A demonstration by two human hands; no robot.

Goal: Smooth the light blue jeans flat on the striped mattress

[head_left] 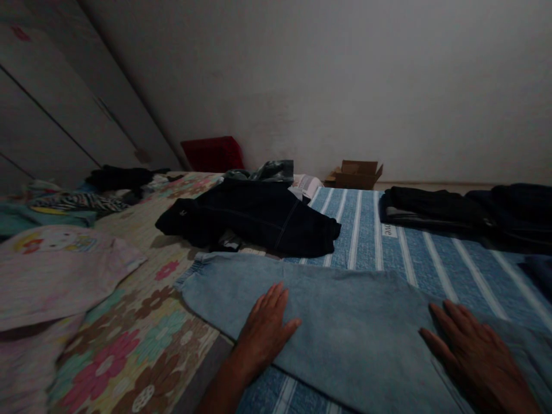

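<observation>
A pair of light blue jeans (345, 310) lies spread sideways across the bed, with a gathered, elastic-looking end at the left. My left hand (267, 325) rests flat on the jeans near that end, fingers stretched out and thumb apart. Further right, my right hand (478, 351) also lies on the denim, palm down with its fingers extended. Neither hand grips anything. Just beyond the jeans is a crumpled dark navy garment (254, 213). The right end of the jeans runs past my right hand toward the frame edge.
Folded dark clothes (435, 210) lie at the right on the blue striped cover (364, 224). On the left, a pink garment (64, 270) lies on the floral cover (159, 328), with more clothes behind. A cardboard box (356, 175) and a red box (213, 154) stand near the wall.
</observation>
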